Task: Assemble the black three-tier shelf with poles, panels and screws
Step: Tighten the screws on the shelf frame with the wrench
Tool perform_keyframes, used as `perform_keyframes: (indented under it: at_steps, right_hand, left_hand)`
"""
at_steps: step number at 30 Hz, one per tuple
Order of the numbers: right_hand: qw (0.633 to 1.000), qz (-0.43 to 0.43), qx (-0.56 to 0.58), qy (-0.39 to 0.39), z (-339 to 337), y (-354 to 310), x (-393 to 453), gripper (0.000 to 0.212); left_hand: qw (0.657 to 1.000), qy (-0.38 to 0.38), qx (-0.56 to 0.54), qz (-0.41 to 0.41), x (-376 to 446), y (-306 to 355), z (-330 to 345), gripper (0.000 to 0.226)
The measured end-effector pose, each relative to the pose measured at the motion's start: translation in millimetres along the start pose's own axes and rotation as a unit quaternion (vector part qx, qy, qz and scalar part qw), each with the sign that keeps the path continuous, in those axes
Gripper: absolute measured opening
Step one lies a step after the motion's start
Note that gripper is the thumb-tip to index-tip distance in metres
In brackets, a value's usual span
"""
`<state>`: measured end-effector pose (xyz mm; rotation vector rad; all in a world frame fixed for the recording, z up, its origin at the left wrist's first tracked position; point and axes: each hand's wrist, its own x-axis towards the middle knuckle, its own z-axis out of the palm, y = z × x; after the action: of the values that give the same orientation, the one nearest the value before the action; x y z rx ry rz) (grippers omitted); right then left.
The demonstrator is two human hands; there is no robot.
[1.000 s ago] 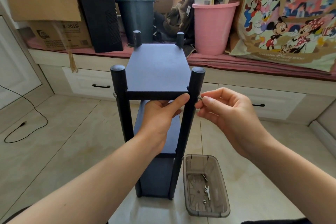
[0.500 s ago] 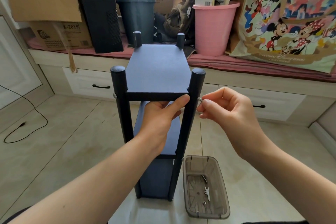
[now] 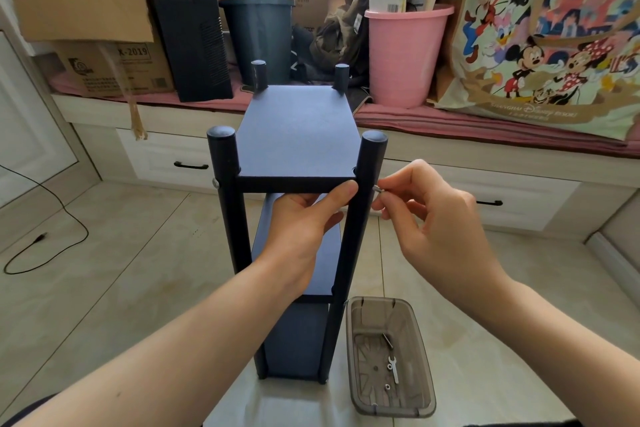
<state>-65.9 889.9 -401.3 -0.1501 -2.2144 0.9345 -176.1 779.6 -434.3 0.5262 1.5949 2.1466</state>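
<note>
Right hand (image 3: pixel 440 218) pinches a screw (image 3: pixel 377 189) at the front-right pole (image 3: pixel 360 211) (left hand (image 3: pixel 304 222) grips underneath).

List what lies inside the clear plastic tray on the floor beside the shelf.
The tray holds a small flat wrench, a dark hex key and a few small silvery fasteners. Its near wall blurs whatever lies against that edge.

One camera sits on my head, looking forward and down over my forearms. Its wide lens bows the room's edges. My left hand (image 3: pixel 304 218) and right hand (image 3: pixel 433 218) fill the middle, close up, at the shelf (image 3: pixel 298 135), seen from above its top panel. Low in the picture lies the tiled floor (image 3: pixel 121 270); the window bench (image 3: pixel 485 125) crosses the upper part, farther off.
</note>
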Motion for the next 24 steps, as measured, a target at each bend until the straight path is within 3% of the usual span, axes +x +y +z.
perform_keyframes:
  at_steps: [7, 13, 24]
  right_hand:
    - [0.992, 0.071, 0.105, -0.001, -2.6, 0.8, 2.2, 0.010]
    - [0.995, 0.053, 0.079, -0.003, 0.4, 0.5, 0.7, 0.014]
    - [0.990, 0.060, 0.127, -0.017, -3.4, 5.9, 4.4, 0.011]
  left_hand:
    - [1.000, -0.001, -0.006, -0.004, 0.0, -0.5, 0.3, 0.069]
    - [1.000, -0.003, 0.005, -0.014, 0.1, 2.0, -0.2, 0.057]
    - [1.000, -0.005, 0.004, -0.014, -0.9, 2.4, -1.0, 0.059]
